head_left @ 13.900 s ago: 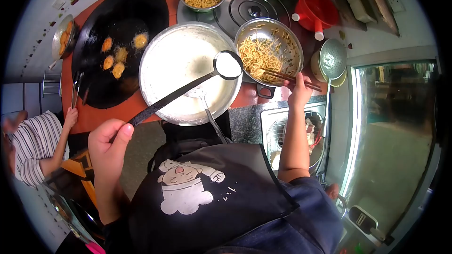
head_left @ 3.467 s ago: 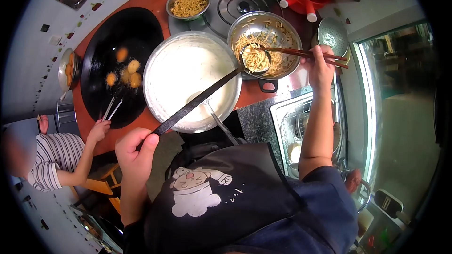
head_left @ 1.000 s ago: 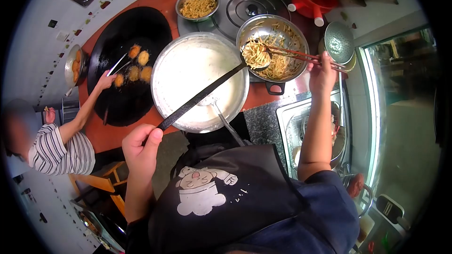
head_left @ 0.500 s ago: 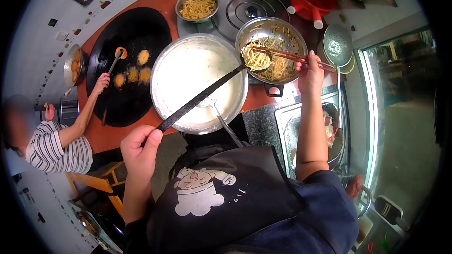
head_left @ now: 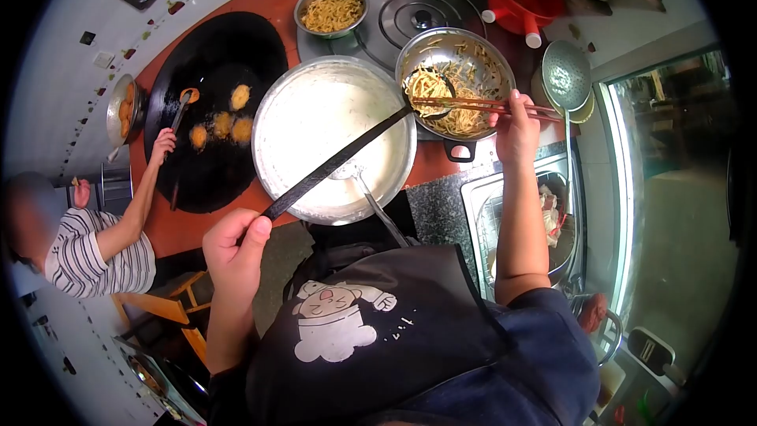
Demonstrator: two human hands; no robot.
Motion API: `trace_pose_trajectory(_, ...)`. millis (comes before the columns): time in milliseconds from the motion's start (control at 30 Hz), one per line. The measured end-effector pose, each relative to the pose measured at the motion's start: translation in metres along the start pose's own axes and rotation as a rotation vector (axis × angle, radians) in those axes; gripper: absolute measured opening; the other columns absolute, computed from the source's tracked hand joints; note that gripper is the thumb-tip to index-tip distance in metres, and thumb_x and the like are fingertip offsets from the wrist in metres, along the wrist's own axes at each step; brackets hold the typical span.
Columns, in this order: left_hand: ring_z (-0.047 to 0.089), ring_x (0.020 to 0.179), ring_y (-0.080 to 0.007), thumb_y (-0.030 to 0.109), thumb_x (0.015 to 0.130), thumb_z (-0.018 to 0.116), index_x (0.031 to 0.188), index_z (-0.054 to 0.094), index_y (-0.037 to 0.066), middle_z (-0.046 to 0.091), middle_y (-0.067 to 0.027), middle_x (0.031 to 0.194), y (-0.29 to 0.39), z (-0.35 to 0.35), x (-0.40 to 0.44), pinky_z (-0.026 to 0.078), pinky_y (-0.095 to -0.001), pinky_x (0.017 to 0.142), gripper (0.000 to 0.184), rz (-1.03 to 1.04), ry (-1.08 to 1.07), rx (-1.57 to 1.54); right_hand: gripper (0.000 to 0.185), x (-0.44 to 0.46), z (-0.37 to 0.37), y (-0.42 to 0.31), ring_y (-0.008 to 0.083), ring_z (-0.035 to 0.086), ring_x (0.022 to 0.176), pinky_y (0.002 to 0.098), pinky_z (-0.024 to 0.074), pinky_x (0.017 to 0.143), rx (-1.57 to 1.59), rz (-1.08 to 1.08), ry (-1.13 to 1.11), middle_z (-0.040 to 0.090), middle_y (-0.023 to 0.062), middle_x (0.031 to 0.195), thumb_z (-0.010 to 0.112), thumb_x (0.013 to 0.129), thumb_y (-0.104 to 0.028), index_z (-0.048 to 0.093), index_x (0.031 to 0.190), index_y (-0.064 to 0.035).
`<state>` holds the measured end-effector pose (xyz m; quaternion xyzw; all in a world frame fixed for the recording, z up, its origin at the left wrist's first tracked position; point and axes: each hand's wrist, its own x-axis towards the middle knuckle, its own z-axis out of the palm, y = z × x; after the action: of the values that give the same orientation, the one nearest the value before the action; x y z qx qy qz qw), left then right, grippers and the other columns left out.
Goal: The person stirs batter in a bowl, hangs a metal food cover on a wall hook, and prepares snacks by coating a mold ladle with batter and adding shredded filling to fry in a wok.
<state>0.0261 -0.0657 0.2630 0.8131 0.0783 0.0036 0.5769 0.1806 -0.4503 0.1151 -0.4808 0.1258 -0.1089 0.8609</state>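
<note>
My left hand (head_left: 238, 248) grips the end of a long black ladle (head_left: 339, 159), whose cup lies over the steel bowl (head_left: 490, 55) at the right and is heaped with shredded food (head_left: 430, 87). Brown chopsticks (head_left: 493, 102) are pinched in my right hand (head_left: 518, 128), and their tips rest at the filled cup. More shreds lie in the bowl around and beneath the ladle. Between my hands stands a large basin of white batter (head_left: 323, 122), with a metal spoon (head_left: 381, 209) leaning in it. The ladle's handle crosses above this basin.
At the left, a co-worker in stripes holds tongs (head_left: 180, 110) over a black wok (head_left: 209, 39) with several frying pieces. A smaller bowl of shreds (head_left: 333, 12), a red pot (head_left: 524, 0), a perforated strainer (head_left: 566, 75) and a sink (head_left: 477, 189) stand around the work area.
The ladle cup has gone from white batter to holding shreds in the right bowl. Most recently, my chopsticks shifted slightly down over the cup, and the co-worker's tongs moved left with a fried piece.
</note>
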Motion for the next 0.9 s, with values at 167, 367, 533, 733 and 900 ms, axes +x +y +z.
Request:
trace_pose_trajectory(167, 0.038, 0.059, -0.0032, 0.012, 0.086, 0.062, 0.074, 0.056, -0.003, 0.046, 0.0040, 0.063, -0.003, -0.003, -0.001, 0.029, -0.0190, 0.052, 0.020, -0.013, 0.006, -0.031, 0.019, 0.003, -0.013, -0.007, 0.0159, 0.052, 0.050, 0.0268, 0.0441, 0.046, 0.104, -0.041, 0.046, 0.055, 0.0051, 0.065, 0.055, 0.092, -0.022, 0.049, 0.080, -0.0079)
trace_pose_trajectory(367, 0.039, 0.059, -0.0032, 0.011, 0.087, 0.061, 0.075, 0.056, -0.003, 0.047, 0.0038, 0.064, -0.006, -0.008, -0.004, 0.029, -0.0189, 0.052, 0.019, -0.021, 0.040, -0.040, 0.016, 0.004, -0.040, 0.005, 0.0138, 0.052, 0.056, 0.0243, 0.0440, 0.051, -0.093, -0.183, 0.309, 0.056, 0.0048, 0.071, 0.057, 0.091, -0.020, 0.053, 0.085, -0.0055)
trace_pose_trajectory(533, 0.038, 0.059, -0.0026, 0.013, 0.087, 0.061, 0.075, 0.057, -0.002, 0.047, 0.0040, 0.064, -0.014, -0.020, -0.008, 0.028, -0.0187, 0.052, 0.020, -0.055, 0.058, -0.121, 0.012, -0.016, -0.050, 0.047, 0.0195, 0.057, 0.073, 0.0298, 0.0442, 0.068, -1.179, -0.664, 0.083, 0.061, 0.0061, 0.079, 0.067, 0.080, -0.015, 0.064, 0.089, -0.0077)
trace_pose_trajectory(733, 0.034, 0.053, -0.0016, 0.015, 0.088, 0.060, 0.074, 0.057, 0.000, 0.043, 0.0053, 0.060, -0.017, -0.046, -0.015, 0.024, -0.0184, 0.048, 0.021, -0.097, 0.088, -0.128, 0.024, -0.037, -0.046, 0.048, 0.0265, 0.054, 0.098, 0.0393, 0.0403, 0.087, -1.472, -0.687, -0.237, 0.066, 0.0004, 0.102, 0.070, 0.073, -0.014, 0.066, 0.097, -0.0142)
trace_pose_trajectory(900, 0.031, 0.049, -0.0009, 0.016, 0.089, 0.060, 0.073, 0.056, 0.001, 0.040, 0.0064, 0.057, -0.024, -0.061, -0.017, 0.021, -0.0183, 0.045, 0.022, -0.116, 0.091, -0.210, 0.053, -0.051, -0.052, 0.027, 0.0296, 0.048, 0.109, 0.0397, 0.0385, 0.095, -1.547, -0.640, -0.263, 0.059, 0.0071, 0.111, 0.062, 0.061, 0.009, 0.061, 0.110, -0.0121)
